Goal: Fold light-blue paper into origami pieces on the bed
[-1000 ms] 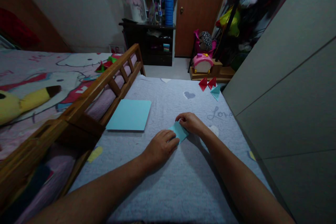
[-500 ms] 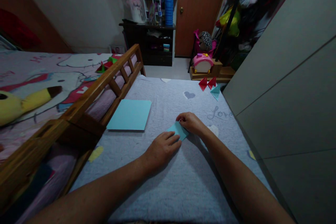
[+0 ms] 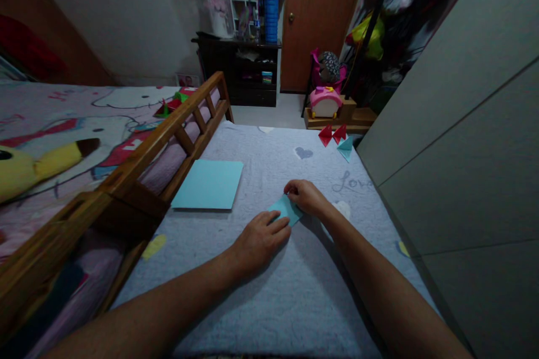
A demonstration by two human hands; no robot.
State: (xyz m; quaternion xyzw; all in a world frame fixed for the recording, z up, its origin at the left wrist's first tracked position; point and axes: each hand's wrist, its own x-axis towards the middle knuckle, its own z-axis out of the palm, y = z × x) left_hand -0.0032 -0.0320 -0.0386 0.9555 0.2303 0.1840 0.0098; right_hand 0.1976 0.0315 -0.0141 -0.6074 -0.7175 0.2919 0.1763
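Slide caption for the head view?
Left hand on small blue paper, right hand at its far edge; larger blue paper, two red folded pieces and one blue folded piece lie beyond.

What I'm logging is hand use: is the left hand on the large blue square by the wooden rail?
No, the left hand rests on the small blue paper, apart from the large blue square.

"Love" lettering (image 3: 352,182): printed in grey on light-blue bedspread (image 3: 269,303), near its right edge | red lettering (image 3: 61,94): printed on pink bed cover (image 3: 80,103), cannot be read with certainty
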